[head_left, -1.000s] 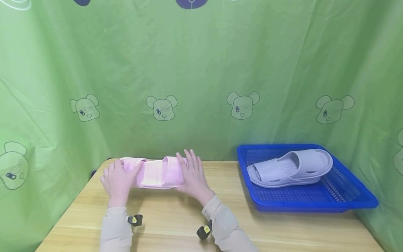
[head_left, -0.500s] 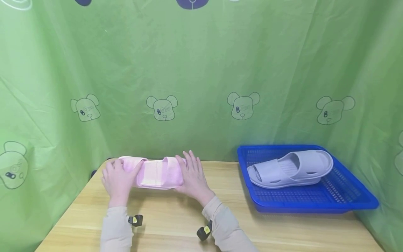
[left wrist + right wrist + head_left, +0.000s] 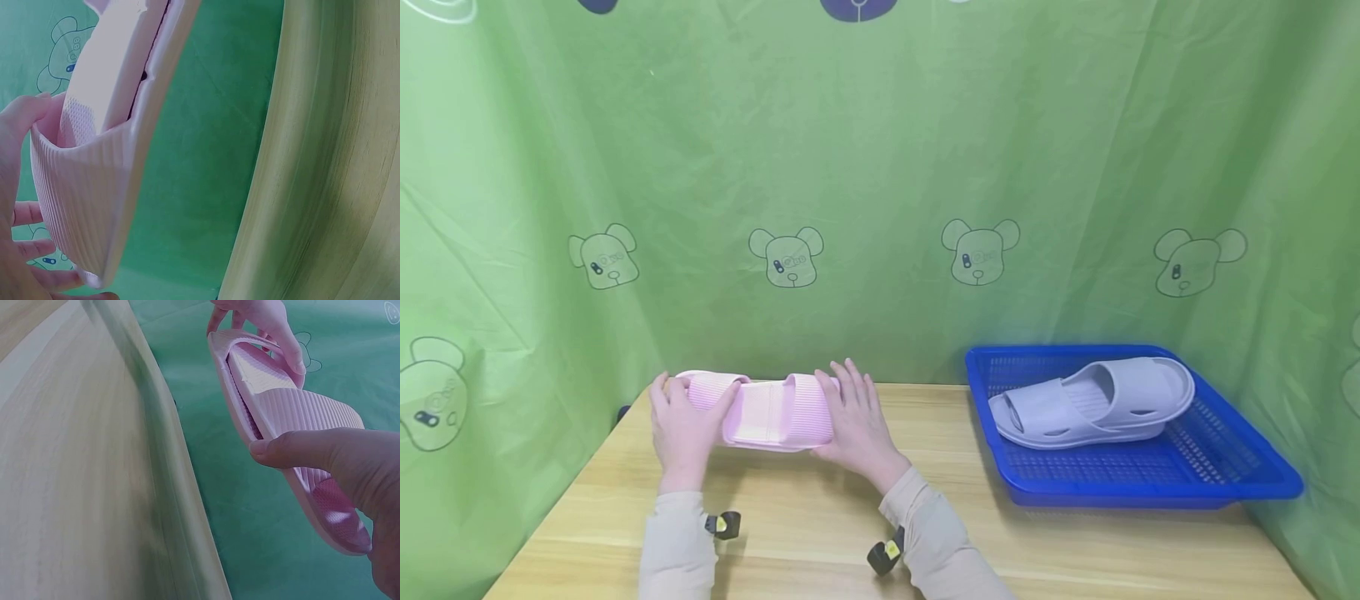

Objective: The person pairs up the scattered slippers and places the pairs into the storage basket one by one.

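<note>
A pair of pink slippers, nested sole to sole-bed with a ribbed strap at each end, is held up above the back left part of the table. My left hand grips their left end. In the left wrist view its thumb hooks over the edge of the ribbed strap, with the other fingers round the far side. My right hand holds the right end. Its thumb lies along the near side in the right wrist view, while its other fingers are hidden there.
On the right of the wooden table stands a blue plastic basket. A pair of grey slippers lies nested in it. A green curtain hangs behind the table and along both sides.
The pink slippers have shifted slightly left along with my right hand. My left hand's fingers have moved up around the left end. The basket and grey slippers stay put.
</note>
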Demonstrator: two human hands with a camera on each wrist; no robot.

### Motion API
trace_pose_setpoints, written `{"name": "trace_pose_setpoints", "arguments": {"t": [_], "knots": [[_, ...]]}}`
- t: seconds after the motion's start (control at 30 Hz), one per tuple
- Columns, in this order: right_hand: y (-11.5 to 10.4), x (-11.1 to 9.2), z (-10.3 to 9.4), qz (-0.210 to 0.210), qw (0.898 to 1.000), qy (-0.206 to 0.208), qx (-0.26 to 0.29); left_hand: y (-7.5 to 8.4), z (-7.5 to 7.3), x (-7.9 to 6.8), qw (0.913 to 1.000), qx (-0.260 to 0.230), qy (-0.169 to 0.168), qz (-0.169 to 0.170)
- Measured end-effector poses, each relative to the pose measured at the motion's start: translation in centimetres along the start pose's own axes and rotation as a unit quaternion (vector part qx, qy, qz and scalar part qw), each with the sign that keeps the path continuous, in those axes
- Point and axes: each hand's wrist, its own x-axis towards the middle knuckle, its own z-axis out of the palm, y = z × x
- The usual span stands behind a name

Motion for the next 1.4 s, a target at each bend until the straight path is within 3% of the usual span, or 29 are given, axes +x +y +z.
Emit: {"name": "trace_pose_setpoints", "arguments": {"t": [0.53, 1.4], "knots": [[-0.3, 0.0, 0.0, -0.011, 1.000, 0.012, -0.012, 0.4, -0.3, -0.2, 0.9993, 0.001, -0.030, -0.022], [-0.5, -0.1, 0.3, -0.036, 0.997, 0.062, -0.039, 1.0, 0.4, -0.5, 0.9963, 0.044, -0.074, -0.004]]}}
